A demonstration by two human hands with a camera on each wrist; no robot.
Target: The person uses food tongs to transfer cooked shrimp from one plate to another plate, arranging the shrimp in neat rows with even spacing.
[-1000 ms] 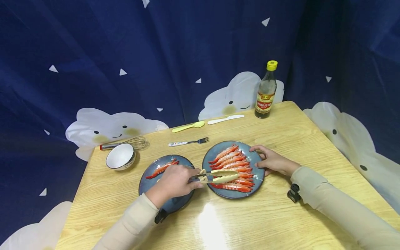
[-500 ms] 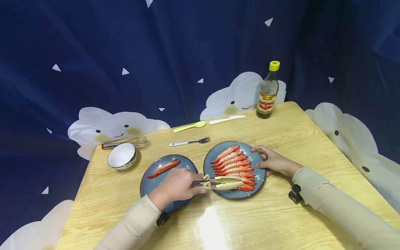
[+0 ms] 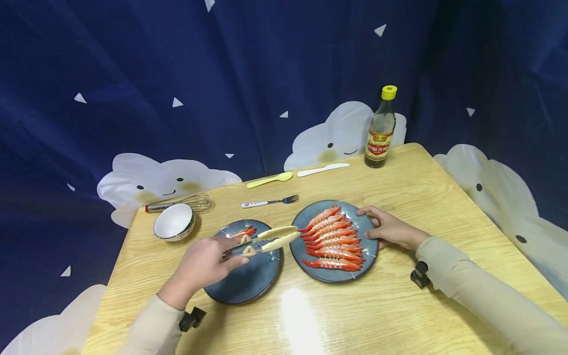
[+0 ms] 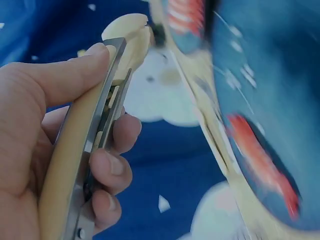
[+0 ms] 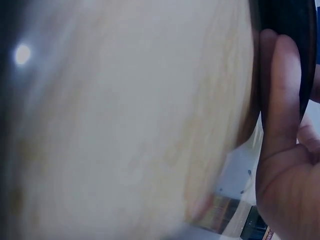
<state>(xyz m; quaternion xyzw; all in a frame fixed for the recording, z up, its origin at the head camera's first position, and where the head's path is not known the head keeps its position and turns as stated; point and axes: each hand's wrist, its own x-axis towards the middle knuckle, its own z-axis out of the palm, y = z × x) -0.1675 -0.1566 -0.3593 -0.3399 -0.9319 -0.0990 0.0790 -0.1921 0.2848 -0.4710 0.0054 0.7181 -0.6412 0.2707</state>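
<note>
In the head view my left hand grips a pair of kitchen tongs with cream tips over the left blue plate. Nothing shows between the tips, which stand slightly apart near the right plate's edge. One red shrimp lies on the left plate, partly covered by hand and tongs. Several shrimp lie in a row on the right blue plate. My right hand holds that plate by its right rim, thumb on top. The left wrist view shows my fingers round the tongs' handle.
Behind the plates lie a fork, a yellow spoon and a white knife. A white bowl and a whisk are at the left. A sauce bottle stands at the back right of the wooden table.
My left hand has drawn the tongs left, off the right plate's shrimp and over the left plate. The front shrimp is uncovered again. My right hand stays on the rim.
</note>
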